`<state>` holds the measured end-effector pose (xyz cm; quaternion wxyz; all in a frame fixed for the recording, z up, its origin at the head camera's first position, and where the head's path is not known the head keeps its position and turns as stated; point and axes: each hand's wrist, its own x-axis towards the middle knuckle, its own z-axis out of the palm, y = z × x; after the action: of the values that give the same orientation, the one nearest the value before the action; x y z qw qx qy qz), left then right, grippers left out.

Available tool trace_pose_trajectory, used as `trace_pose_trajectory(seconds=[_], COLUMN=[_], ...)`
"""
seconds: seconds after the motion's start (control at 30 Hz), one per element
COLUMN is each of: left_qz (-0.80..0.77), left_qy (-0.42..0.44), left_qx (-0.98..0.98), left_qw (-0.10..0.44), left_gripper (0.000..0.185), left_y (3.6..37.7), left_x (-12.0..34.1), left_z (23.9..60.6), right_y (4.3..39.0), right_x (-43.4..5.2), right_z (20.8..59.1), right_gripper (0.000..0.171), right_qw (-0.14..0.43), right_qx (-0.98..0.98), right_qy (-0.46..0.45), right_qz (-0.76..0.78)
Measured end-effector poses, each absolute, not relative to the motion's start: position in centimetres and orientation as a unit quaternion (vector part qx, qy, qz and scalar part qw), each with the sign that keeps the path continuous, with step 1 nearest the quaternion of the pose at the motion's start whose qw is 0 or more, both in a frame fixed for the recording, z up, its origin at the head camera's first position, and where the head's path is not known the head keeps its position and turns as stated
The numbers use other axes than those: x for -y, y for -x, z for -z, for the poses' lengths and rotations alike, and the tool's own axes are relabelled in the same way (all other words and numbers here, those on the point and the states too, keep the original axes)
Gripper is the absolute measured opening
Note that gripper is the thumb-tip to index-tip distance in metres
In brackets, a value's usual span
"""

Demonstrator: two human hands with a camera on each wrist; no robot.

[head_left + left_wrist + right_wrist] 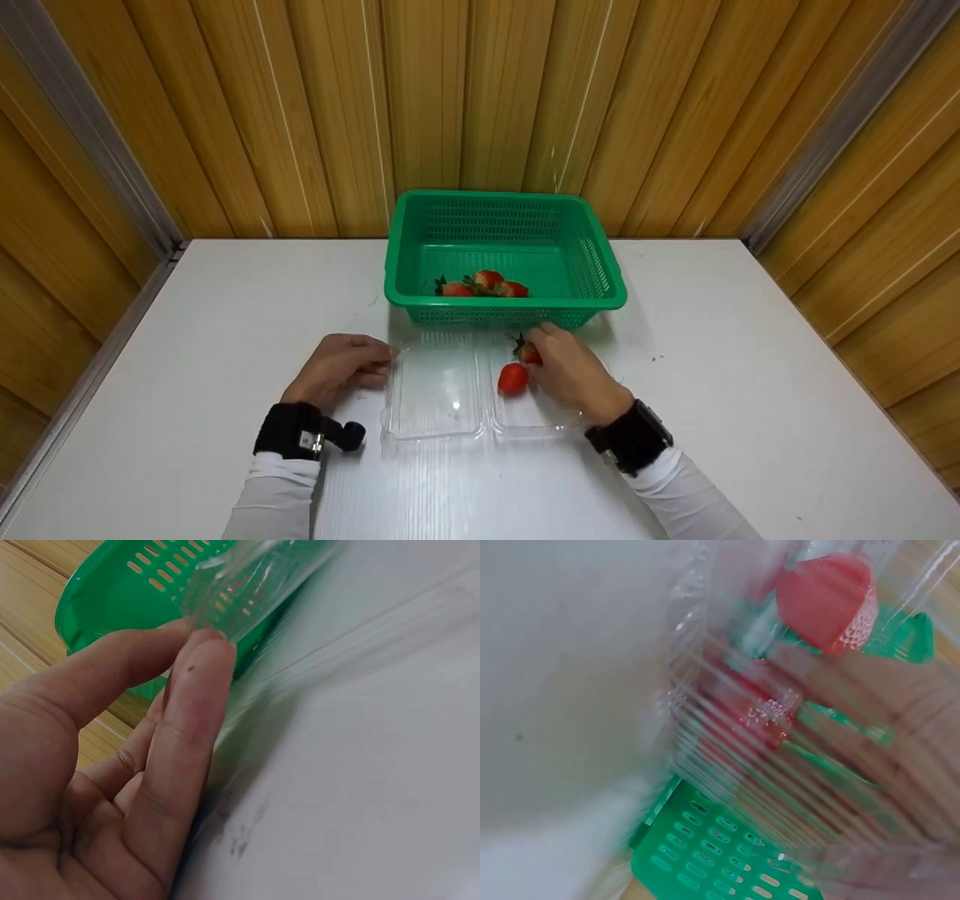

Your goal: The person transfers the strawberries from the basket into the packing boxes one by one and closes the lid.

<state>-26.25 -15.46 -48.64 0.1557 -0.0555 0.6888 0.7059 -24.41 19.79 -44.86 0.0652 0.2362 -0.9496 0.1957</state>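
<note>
An open clear plastic clamshell container lies on the white table in front of a green basket. My left hand is at the container's left edge, thumb and forefinger pinching its rim. My right hand reaches into the right half and holds a strawberry with curled fingers. A second strawberry lies loose in that half. In the blurred right wrist view both berries show through the ribbed plastic.
Three strawberries lie in the basket, whose green wall stands just behind the container. Wooden panel walls close in the table's back and sides. White tabletop stretches to both sides.
</note>
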Motion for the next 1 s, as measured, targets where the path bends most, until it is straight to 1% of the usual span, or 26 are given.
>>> trace_pose_trajectory(seconds=[0.17,0.37,0.6,0.77,1.0], left_qz=[-0.706,-0.705,-0.697,-0.698,-0.688], left_qy=[0.059,0.055,0.053,0.056,0.061], left_qx=[-0.688,-0.689,-0.698,-0.697,-0.706], left_qw=[0.156,0.158,0.159,0.158,0.155], left_gripper=[0.027,0.028,0.030,0.031,0.027], left_y=[26.3,26.3,26.2,26.2,26.3], left_x=[15.4,15.5,15.6,15.6,15.5], left_z=[48.6,48.6,48.5,48.4,48.6], right_y=[24.4,24.5,24.4,24.4,24.2], right_x=[-19.9,-19.9,-20.0,-20.0,-20.0], right_z=[44.7,44.3,43.8,43.5,43.1], right_gripper=[0.026,0.028,0.029,0.029,0.029], right_qw=[0.051,0.036,0.046,0.042,0.042], right_qx=[0.952,0.949,0.944,0.946,0.943], right_qy=[-0.223,-0.213,-0.225,-0.222,-0.232], right_qz=[-0.204,-0.228,-0.235,-0.233,-0.236])
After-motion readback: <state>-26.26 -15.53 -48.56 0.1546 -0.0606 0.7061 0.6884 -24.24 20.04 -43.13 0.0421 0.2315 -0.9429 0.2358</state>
